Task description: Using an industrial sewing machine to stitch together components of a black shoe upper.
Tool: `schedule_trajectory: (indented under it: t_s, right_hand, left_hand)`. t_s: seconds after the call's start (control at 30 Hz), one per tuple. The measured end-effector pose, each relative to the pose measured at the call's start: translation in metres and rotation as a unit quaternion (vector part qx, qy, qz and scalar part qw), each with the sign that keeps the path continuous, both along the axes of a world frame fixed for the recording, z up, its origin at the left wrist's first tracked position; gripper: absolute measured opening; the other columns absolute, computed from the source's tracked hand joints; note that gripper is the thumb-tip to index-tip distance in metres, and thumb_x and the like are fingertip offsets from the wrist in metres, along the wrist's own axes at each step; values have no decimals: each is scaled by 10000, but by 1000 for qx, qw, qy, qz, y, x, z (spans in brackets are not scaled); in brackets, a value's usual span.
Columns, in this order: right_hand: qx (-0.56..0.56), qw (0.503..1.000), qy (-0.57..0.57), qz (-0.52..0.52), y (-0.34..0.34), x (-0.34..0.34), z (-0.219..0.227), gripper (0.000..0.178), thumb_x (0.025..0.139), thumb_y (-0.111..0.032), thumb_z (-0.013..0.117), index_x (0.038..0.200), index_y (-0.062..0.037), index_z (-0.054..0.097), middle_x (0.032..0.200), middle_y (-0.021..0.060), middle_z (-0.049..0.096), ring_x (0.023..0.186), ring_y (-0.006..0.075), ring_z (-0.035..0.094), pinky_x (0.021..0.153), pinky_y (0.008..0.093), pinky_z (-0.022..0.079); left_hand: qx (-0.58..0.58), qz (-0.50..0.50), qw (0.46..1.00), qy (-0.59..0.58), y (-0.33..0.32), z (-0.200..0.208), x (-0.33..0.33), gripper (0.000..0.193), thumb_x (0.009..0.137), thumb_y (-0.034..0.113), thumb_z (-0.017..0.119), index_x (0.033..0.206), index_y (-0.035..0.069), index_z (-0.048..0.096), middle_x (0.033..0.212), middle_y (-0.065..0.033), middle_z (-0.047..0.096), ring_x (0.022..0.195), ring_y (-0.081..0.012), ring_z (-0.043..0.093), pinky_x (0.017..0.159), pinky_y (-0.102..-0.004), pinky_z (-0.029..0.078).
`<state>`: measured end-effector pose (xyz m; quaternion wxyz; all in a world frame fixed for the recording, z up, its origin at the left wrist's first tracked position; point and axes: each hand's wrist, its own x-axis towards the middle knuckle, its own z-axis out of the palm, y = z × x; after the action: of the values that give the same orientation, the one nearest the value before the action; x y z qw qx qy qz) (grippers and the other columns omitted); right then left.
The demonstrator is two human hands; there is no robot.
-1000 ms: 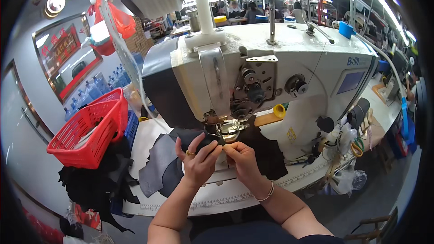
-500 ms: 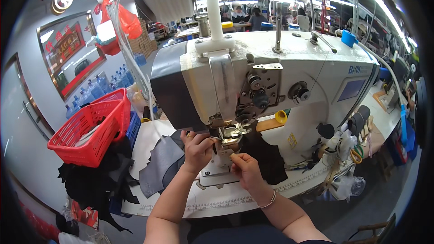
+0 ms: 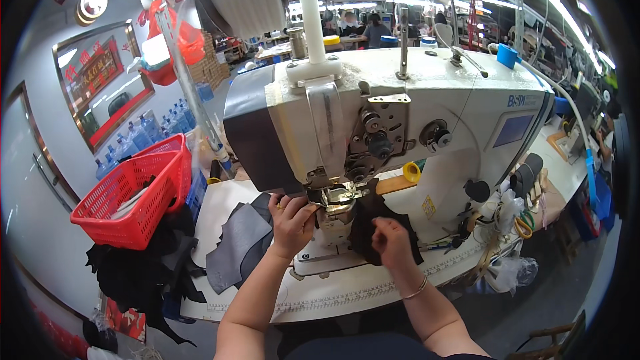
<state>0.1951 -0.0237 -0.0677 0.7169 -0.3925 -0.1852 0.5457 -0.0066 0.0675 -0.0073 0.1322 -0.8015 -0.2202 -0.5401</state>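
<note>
A large white sewing machine (image 3: 293, 120) with a dark left end stands before me. At its lit needle area, beside the metal presser foot (image 3: 340, 195), my left hand (image 3: 293, 223) is closed with bent fingers. What its fingertips hold is hidden. To the right of the machine's post, my right hand (image 3: 392, 241) hovers in front of a black cut piece (image 3: 371, 227), thumb and fingers curled together. Anything pinched there is too small to name. Grey and black cut pieces (image 3: 237, 243) lie overlapped on the table left of my left hand.
Red plastic baskets (image 3: 120, 200) stand at the left, above a heap of black scraps (image 3: 133, 287). A measuring tape strip (image 3: 313, 303) runs along the table's front edge. A yellow spool (image 3: 412, 172) sits under the machine arm. Bagged items (image 3: 513, 273) hang at the right edge.
My right hand has moved right, away from the needle area to in front of the black piece. My left hand stays by the presser foot. The view has shifted slightly.
</note>
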Motion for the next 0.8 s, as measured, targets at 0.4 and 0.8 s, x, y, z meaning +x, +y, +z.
schedule_trajectory:
  t_s: [0.4, 0.8]
  right_hand:
    - [-94, 644, -753, -100, 73, 27, -34, 624, 569, -439, 761, 1042, -76, 578, 997, 110, 547, 957, 297, 523, 790, 392, 461]
    - [-43, 615, -777, -125, 69, 31, -35, 393, 574, -284, 780, 864, -78, 613, 806, 91, 607, 804, 280, 555, 734, 384, 450]
  left_hand:
    - [-214, 105, 951, 196, 145, 82, -46, 170, 751, 161, 550, 884, 81, 617, 942, -115, 611, 960, -260, 540, 828, -375, 412]
    - [-278, 27, 959, 51, 87, -30, -7, 340, 855, 394, 435, 880, 141, 660, 905, -100, 632, 1059, -205, 510, 858, -335, 411]
